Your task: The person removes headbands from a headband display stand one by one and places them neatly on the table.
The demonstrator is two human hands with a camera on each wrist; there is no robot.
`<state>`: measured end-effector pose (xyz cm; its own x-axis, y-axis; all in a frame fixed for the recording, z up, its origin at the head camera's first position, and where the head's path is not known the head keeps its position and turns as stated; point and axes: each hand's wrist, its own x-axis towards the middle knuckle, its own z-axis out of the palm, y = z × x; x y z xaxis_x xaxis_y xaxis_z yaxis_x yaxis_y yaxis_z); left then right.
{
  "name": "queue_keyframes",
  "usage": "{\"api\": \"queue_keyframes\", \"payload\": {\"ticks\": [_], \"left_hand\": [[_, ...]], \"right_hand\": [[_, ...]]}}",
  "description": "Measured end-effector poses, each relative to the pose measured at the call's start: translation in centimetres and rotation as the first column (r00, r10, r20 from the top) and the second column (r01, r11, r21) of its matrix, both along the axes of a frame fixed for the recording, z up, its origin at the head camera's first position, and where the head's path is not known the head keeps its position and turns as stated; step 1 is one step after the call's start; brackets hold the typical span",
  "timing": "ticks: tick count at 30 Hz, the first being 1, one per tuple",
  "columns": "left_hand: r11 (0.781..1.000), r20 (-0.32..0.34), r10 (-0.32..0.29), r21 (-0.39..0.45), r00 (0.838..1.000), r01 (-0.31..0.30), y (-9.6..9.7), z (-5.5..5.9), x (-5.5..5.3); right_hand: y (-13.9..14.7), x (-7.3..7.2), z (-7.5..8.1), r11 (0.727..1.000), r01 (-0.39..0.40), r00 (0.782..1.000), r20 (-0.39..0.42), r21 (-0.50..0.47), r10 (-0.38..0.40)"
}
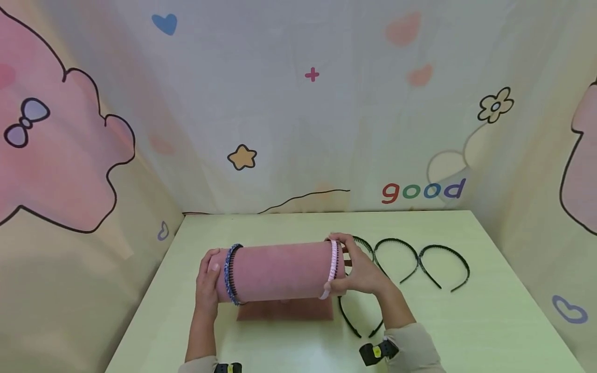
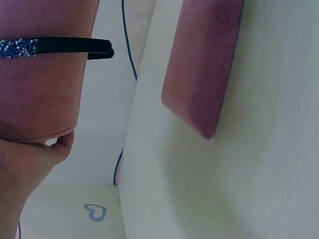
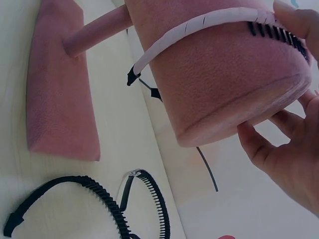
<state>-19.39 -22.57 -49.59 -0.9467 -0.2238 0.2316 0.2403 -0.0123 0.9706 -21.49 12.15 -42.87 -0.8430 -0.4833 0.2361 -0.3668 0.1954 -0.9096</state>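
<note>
A pink velvet headband stand (image 1: 284, 272) has a horizontal roll on a post over a flat base (image 3: 60, 109). My left hand (image 1: 206, 285) grips the roll's left end, beside a black headband with blue glitter (image 1: 228, 274). Around the right end of the roll sits a white headband (image 1: 333, 264) with black teeth inside. My right hand (image 1: 361, 269) holds this headband between thumb and fingers, and in the right wrist view some fingertips (image 3: 251, 142) touch the roll's end face. The far side of the roll is hidden.
Several black toothed headbands lie on the pale table (image 1: 489, 321) to the right, among them one at the far right (image 1: 459, 254) and one near the right forearm (image 1: 345, 316). A printed backdrop (image 1: 289, 103) stands behind the table and at both sides.
</note>
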Motion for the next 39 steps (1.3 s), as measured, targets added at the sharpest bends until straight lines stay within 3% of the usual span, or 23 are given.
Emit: {"api": "queue_keyframes", "payload": {"ticks": [3,12,25,32,39], "left_hand": [[1.0,-0.015,-0.013,-0.002,1.0,0.013,0.0,0.1,0.0],[1.0,-0.01,-0.004,-0.001,1.0,0.004,-0.1,0.3,-0.2],[0.999,-0.043,-0.044,0.028,0.998,0.045,0.1,0.1,-0.1],[1.0,-0.004,-0.018,0.009,1.0,0.018,0.0,0.0,0.1],[1.0,-0.008,-0.01,0.004,1.0,0.01,0.0,0.1,0.1]], "right_hand": [[-0.1,0.2,0.9,1.0,-0.017,0.999,-0.029,-0.012,0.017],[0.0,-0.4,1.0,0.999,-0.036,0.997,-0.065,-0.001,0.036],[1.1,-0.5,0.5,0.997,-0.073,0.997,0.01,-0.028,0.074],[2.0,-1.4,-2.2,0.988,-0.069,0.992,0.092,-0.137,0.082],[2.7,-1.8,-4.4,0.947,-0.069,0.983,0.142,-0.315,0.119]]}}
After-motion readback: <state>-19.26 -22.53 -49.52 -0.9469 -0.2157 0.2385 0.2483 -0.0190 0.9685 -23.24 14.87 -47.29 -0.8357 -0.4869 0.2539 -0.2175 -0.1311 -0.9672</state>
